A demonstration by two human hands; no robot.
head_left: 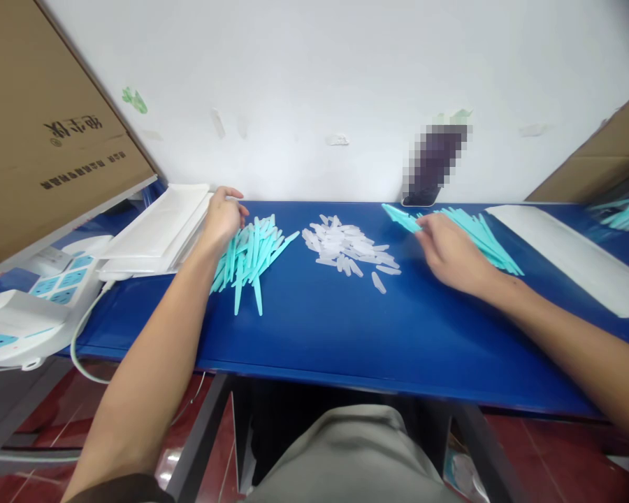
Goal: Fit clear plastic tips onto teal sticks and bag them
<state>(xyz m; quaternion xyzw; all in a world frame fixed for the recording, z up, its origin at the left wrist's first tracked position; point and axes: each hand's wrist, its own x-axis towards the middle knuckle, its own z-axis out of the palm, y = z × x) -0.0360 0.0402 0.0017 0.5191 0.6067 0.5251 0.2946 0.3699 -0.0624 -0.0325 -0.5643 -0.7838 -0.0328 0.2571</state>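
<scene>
My left hand (225,215) hovers at the upper left edge of a loose pile of slim teal plastic sticks (254,251). Its fingers are loosely bent and apart, and nothing shows in them. My right hand (445,253) grips a small bunch of the same teal sticks (400,218), whose tapered ends point left out of the fingers. Behind and right of that hand, more teal sticks (485,241) lie roughly side by side, partly covered by it. Between the hands a heap of small translucent white plastic pieces (343,244) is spread on the blue table (314,328).
Flat white packets (149,227) are stacked at the left, beside a white power strip (70,279) with a cable. A white sheet (571,258) lies at the right. A phone-like object, blurred out (432,168), leans on the wall. A cardboard box (47,126) stands at the left.
</scene>
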